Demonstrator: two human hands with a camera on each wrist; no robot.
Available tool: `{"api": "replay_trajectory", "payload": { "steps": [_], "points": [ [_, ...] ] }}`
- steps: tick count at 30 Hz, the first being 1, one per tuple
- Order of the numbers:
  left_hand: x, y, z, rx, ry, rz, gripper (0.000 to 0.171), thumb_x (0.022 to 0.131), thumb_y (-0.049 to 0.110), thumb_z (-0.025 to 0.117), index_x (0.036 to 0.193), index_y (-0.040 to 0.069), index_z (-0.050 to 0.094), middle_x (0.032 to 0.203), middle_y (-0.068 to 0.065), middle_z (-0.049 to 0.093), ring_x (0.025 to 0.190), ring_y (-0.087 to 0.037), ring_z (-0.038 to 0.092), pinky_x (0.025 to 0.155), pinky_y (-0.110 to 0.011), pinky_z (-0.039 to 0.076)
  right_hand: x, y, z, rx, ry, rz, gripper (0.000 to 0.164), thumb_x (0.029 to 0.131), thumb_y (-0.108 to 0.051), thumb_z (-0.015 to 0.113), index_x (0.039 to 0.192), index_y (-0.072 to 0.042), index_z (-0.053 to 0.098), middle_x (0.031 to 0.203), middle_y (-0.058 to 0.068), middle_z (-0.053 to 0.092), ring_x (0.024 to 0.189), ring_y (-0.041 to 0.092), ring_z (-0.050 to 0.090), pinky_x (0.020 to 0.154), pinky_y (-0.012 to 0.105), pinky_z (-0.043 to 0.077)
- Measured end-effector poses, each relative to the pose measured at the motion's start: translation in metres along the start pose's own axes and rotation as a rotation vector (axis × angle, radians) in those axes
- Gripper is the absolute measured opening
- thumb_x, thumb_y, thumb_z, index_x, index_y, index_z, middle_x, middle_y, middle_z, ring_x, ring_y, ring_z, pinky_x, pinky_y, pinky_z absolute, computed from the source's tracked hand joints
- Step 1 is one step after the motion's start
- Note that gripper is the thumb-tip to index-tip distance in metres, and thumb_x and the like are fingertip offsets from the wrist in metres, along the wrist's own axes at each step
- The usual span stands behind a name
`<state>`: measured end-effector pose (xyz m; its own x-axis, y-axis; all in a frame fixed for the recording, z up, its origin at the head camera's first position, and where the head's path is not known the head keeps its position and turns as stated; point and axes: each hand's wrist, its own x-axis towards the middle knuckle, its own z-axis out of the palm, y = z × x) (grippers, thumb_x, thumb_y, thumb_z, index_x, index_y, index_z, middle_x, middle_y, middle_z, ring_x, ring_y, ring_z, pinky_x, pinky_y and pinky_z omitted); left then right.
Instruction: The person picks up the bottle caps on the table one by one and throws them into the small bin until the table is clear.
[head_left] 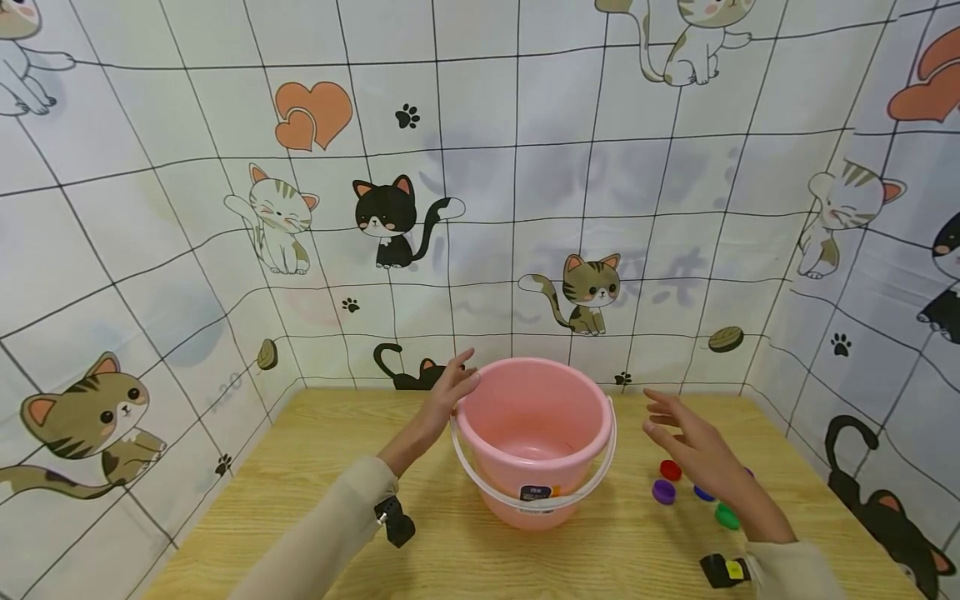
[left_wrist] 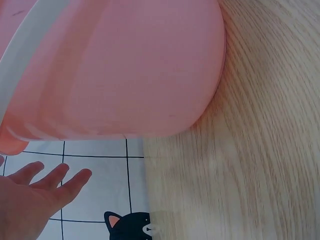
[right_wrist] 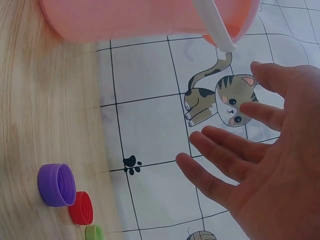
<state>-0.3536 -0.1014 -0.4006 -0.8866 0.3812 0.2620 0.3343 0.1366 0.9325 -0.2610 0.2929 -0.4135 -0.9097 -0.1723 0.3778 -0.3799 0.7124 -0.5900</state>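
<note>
A pink bucket [head_left: 495, 475] stands upright on the wooden table, its inside bare where it shows. Its white handle [head_left: 555, 502] hangs down across the front. My left hand [head_left: 442, 396] is at the bucket's left rim, fingers extended; the left wrist view has the fingers spread beside the bucket wall. To the right of the bucket, my right hand [head_left: 697, 450] hovers with fingers loosely extended and holds nothing. Below it lie a purple bottle cap [right_wrist: 56, 185], a red cap [right_wrist: 81, 208], a blue cap [head_left: 703, 493] and a green cap [head_left: 726, 517], partly covered by the hand and forearm.
Behind the wooden table [head_left: 337, 433], a white cloth [head_left: 480, 192] with a grid and cat drawings hangs at the back and both sides. Black wrist cameras [head_left: 395, 522] sit on both wrists, at the cuffs of light sleeves [head_left: 322, 525].
</note>
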Motion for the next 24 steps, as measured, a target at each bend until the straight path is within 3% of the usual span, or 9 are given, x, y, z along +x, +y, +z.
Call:
{"api": "replay_trajectory", "payload": {
  "steps": [4,10,15,19,24],
  "points": [
    [-0.0008,-0.0012,0.0029,-0.043,-0.030,-0.014,0.070,0.102,0.038,0.052,0.164,0.031,0.021,0.165,-0.019,0.033,0.139,-0.040,0.053,0.109,-0.056,0.049,-0.0003,0.0002,0.0017,0.008,-0.003,-0.001,0.060,0.107,-0.033,0.054,0.159,-0.009,0.036,0.146,0.029,0.055,0.130,0.048,0.055,0.097,0.067,0.050],
    [-0.0028,-0.0027,0.0059,-0.041,0.004,-0.061,0.068,0.100,0.042,0.058,0.161,0.035,0.031,0.161,-0.014,0.041,0.123,-0.043,0.064,0.102,-0.053,0.054,-0.0006,-0.0013,0.0048,0.017,0.001,-0.003,0.059,0.107,-0.031,0.053,0.158,-0.007,0.037,0.145,0.030,0.054,0.128,0.050,0.055,0.097,0.067,0.050],
    [-0.0043,-0.0040,0.0061,-0.062,-0.018,-0.077,0.070,0.097,0.041,0.060,0.161,0.032,0.035,0.163,-0.008,0.040,0.121,-0.043,0.065,0.100,-0.051,0.055,-0.0020,0.0008,0.0064,0.019,0.006,-0.012,0.058,0.107,-0.029,0.054,0.158,-0.007,0.037,0.145,0.030,0.055,0.127,0.050,0.056,0.096,0.067,0.051],
    [-0.0068,-0.0050,0.0054,-0.113,-0.062,-0.074,0.071,0.095,0.035,0.061,0.161,0.032,0.035,0.161,-0.011,0.042,0.121,-0.048,0.063,0.099,-0.058,0.054,-0.0025,0.0019,0.0070,0.022,0.010,-0.016,0.058,0.107,-0.028,0.054,0.158,-0.008,0.037,0.144,0.029,0.055,0.127,0.049,0.056,0.096,0.067,0.051],
    [-0.0088,-0.0059,0.0058,-0.145,-0.087,-0.059,0.075,0.092,0.027,0.064,0.161,0.028,0.035,0.161,-0.013,0.042,0.131,-0.042,0.058,0.104,-0.063,0.050,-0.0030,0.0019,0.0091,0.032,0.005,-0.020,0.058,0.107,-0.029,0.054,0.158,-0.008,0.037,0.144,0.029,0.056,0.127,0.049,0.057,0.096,0.066,0.051]
  ]
}}
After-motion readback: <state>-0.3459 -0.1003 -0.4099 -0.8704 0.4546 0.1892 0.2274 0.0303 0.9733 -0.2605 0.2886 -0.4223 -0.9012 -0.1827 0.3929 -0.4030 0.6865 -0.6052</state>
